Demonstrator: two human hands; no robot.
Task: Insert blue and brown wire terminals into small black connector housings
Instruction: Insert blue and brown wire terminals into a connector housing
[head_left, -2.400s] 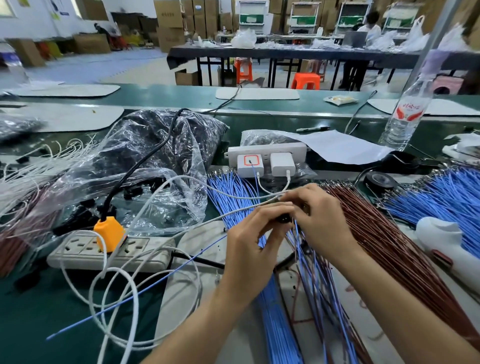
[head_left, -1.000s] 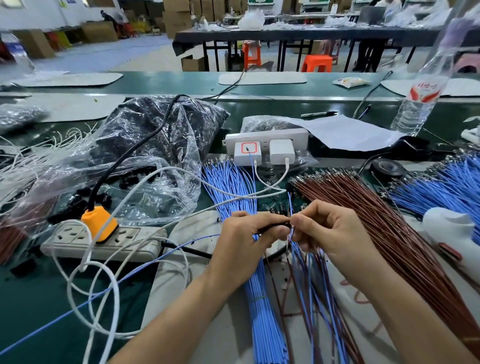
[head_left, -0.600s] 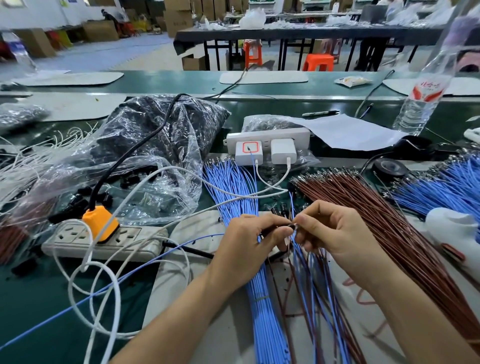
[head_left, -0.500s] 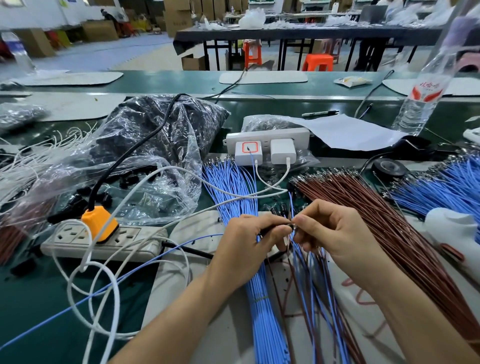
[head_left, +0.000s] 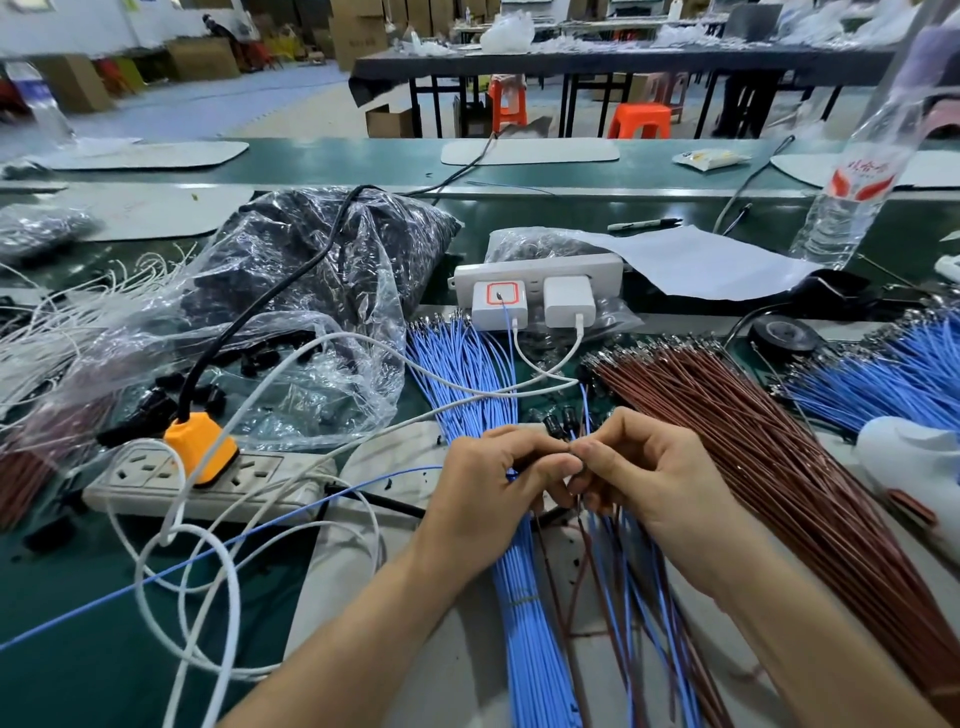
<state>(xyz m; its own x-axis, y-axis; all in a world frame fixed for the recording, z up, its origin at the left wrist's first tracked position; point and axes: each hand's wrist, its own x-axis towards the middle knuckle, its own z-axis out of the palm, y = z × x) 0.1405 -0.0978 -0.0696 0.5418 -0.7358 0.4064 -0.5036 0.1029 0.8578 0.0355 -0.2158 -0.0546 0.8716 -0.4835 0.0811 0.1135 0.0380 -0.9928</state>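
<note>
We see the green counter (head_left: 62, 597), cut off at the bottom and left edges. At upper left a clear bag (head_left: 291, 291) blurs its dark contents. The brown wires (head_left: 769, 447) fan across the right. The blue wires (head_left: 467, 364) run down the centre, partly under the arms. At centre, the left hand (head_left: 483, 499) pinches a small black housing (head_left: 537, 461), mostly hidden by fingers. The right hand (head_left: 660, 478) pinches a thin wire (head_left: 578, 512) up against it, and we cannot see the wire's tip.
</note>
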